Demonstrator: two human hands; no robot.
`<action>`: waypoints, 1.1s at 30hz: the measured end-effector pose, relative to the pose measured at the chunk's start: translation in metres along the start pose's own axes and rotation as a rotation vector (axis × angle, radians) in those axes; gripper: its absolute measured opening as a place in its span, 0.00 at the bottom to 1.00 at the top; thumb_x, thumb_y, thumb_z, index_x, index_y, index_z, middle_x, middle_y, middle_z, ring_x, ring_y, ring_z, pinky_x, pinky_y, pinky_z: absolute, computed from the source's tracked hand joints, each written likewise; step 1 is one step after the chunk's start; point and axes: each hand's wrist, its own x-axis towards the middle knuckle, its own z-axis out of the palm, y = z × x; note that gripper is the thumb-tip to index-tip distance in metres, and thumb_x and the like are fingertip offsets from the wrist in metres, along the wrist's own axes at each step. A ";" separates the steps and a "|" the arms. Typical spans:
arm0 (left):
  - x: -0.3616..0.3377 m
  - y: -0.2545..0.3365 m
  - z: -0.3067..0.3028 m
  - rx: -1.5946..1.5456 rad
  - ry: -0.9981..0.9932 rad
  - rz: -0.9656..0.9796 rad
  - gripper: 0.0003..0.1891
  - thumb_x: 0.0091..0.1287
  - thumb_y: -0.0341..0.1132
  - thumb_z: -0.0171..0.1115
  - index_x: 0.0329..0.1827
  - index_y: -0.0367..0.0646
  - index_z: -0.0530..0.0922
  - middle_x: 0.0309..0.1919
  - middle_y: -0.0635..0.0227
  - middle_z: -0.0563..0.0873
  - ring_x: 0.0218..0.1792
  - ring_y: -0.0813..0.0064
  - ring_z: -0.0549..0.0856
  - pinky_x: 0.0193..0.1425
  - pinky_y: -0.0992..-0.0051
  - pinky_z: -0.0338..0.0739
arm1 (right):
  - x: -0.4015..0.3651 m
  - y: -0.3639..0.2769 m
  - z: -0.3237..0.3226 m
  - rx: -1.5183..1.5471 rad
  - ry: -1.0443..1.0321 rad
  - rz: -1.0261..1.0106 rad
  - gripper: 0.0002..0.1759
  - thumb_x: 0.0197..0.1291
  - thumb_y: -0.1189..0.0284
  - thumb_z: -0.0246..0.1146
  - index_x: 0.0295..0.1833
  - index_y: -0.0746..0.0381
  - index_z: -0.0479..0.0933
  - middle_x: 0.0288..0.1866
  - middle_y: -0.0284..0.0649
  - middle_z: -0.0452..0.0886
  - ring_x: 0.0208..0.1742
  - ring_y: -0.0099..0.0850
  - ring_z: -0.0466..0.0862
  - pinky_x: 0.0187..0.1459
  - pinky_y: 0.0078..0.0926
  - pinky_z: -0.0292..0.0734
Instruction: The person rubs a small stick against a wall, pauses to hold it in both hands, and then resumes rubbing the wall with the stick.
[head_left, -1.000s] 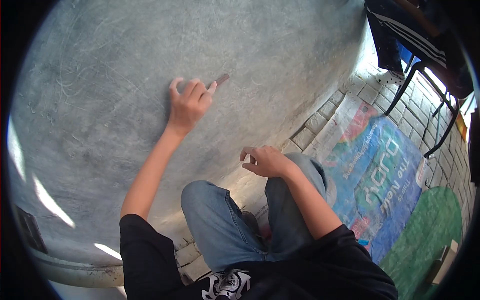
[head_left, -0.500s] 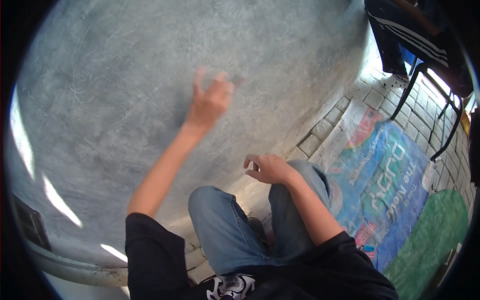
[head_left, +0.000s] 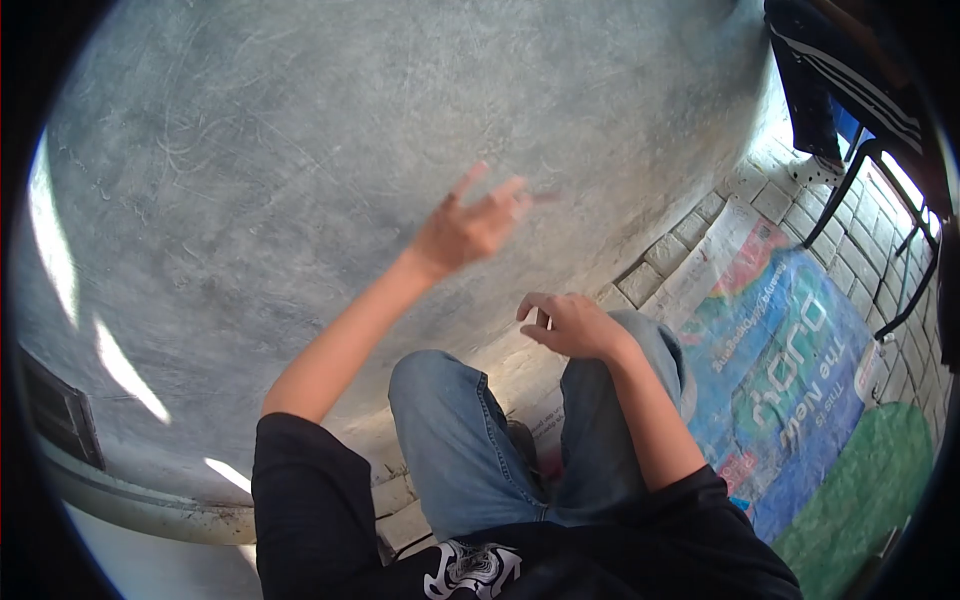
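My left hand (head_left: 470,225) is stretched out in front of the grey, scratched wall (head_left: 330,140), blurred by motion. One finger sticks up while the others bend together. A thin dark streak at the fingertips moves along with the hand; the blur hides what it is. Over my right knee (head_left: 645,345) rests my right hand (head_left: 570,325), its fingers loosely curved and apart from the thumb, holding nothing.
A printed banner (head_left: 790,350) covers the paving on the right, with a green sheet (head_left: 860,500) beside it. At upper right a person in striped trousers (head_left: 850,80) sits on a dark-legged chair (head_left: 835,205). A pale curved ledge (head_left: 150,510) runs at lower left.
My left hand has moved right and slightly down across the wall. The view has shifted a little; my right hand stays over the knee with the same loose curve.
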 end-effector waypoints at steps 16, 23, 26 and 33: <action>0.016 -0.018 -0.064 -0.063 -0.009 -0.336 0.15 0.54 0.27 0.61 0.45 0.51 0.83 0.27 0.77 0.75 0.41 0.79 0.78 0.60 0.65 0.65 | 0.007 -0.001 0.005 0.011 -0.040 0.020 0.12 0.54 0.68 0.61 0.44 0.60 0.76 0.28 0.43 0.83 0.34 0.41 0.83 0.37 0.37 0.74; -0.015 -0.065 -0.031 0.221 -0.019 -0.463 0.16 0.53 0.28 0.62 0.47 0.51 0.82 0.27 0.78 0.74 0.32 0.80 0.76 0.45 0.72 0.66 | 0.009 -0.005 0.004 0.014 -0.042 0.027 0.12 0.55 0.68 0.60 0.44 0.60 0.76 0.28 0.43 0.83 0.33 0.41 0.83 0.37 0.36 0.74; -0.012 -0.043 -0.020 0.304 -0.090 -0.427 0.15 0.54 0.29 0.61 0.46 0.48 0.82 0.28 0.78 0.74 0.34 0.81 0.75 0.46 0.72 0.64 | 0.008 -0.003 0.006 0.027 -0.056 0.022 0.11 0.54 0.68 0.60 0.43 0.59 0.77 0.27 0.42 0.82 0.32 0.40 0.82 0.36 0.36 0.74; -0.011 0.010 -0.030 -0.016 -0.115 -0.627 0.14 0.54 0.29 0.61 0.44 0.48 0.83 0.27 0.77 0.74 0.42 0.78 0.74 0.50 0.70 0.60 | 0.002 -0.002 0.001 0.006 0.018 -0.037 0.11 0.55 0.69 0.60 0.43 0.60 0.77 0.24 0.40 0.80 0.27 0.33 0.81 0.32 0.30 0.73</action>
